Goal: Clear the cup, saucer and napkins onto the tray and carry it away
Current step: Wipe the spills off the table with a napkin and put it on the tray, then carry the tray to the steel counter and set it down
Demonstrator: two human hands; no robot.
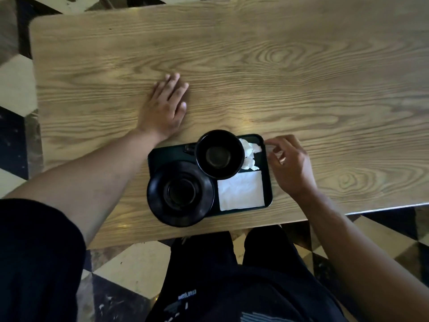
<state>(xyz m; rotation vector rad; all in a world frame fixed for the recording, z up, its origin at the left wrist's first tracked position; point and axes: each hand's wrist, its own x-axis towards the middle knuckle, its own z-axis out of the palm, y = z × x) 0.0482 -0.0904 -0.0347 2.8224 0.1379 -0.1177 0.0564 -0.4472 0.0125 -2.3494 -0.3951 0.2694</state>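
A dark tray point(268, 182) lies on the wooden table near its front edge. On it stand a black cup point(219, 154) at the back and a black saucer point(180, 194) at the front left, which overhangs the tray's edge. A flat white napkin point(241, 190) fills the tray's front right, and a crumpled white napkin point(249, 155) lies behind it beside the cup. My right hand point(290, 166) hovers at the tray's right rim, its fingertips pinching a bit of the crumpled napkin. My left hand point(166, 105) rests flat on the table, left of and beyond the tray.
The wooden table point(255, 66) stretches wide beyond the tray. Its front edge runs just below the tray, with my dark-clothed legs point(232, 263) under it. A tiled floor of black and cream shows around the table.
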